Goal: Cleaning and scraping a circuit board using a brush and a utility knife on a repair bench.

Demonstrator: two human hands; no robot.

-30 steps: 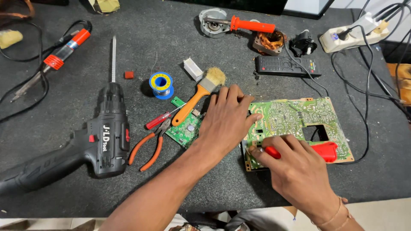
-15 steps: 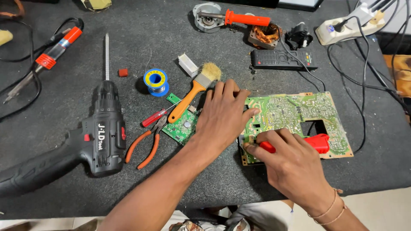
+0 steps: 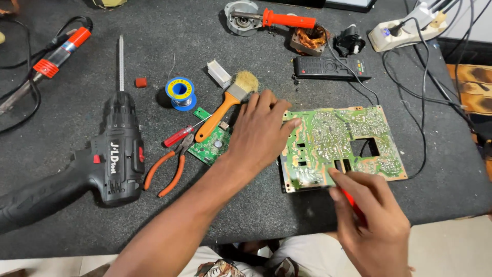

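A large green circuit board lies solder side up on the dark table. My left hand rests flat on the board's left edge, fingers spread, holding nothing. My right hand is closed around a red-handled tool at the board's near edge; most of the tool is hidden by my fingers. A smaller green board lies just left of my left hand, partly under an orange-handled brush.
A black cordless drill, orange-handled pliers, a red screwdriver and a blue solder spool lie to the left. A black remote, a copper coil, a red-handled iron and a power strip lie at the back.
My right hand has drawn back from the top of the large board to its near edge, and the red handle is now mostly covered. My left hand stays on the board.
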